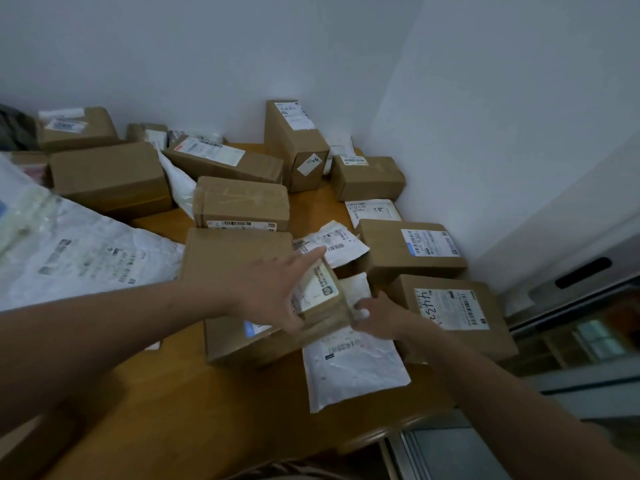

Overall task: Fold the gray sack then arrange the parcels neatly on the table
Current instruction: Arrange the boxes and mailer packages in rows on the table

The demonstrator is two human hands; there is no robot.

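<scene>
The left hand (277, 292) lies with fingers straight along the top of a small parcel (325, 299) and the thumb braced against its near edge, clamping it; the right hand (377, 317) curls its fingers against the parcel's opposite end, so the parcel is held between both hands. The parcel sits tilted, half on a large box (235, 268) and half over a white mailer (353, 368). Judged step: placing this parcel in line with its neighbours. Keep both hands on opposite ends, level the parcel first, then lower it flat with the label up and its edges parallel to the large box. Avoid dragging the mailer or the white packet (332, 240) beneath. To the right, a box with handwriting (450, 313) and a labelled box (412, 251) stand near the wall; more boxes lie scattered toward the far corner of the table (173, 410). The gray sack cannot be identified; a dark shape (14, 126) at the far left edge may be it, but this cannot be confirmed
</scene>
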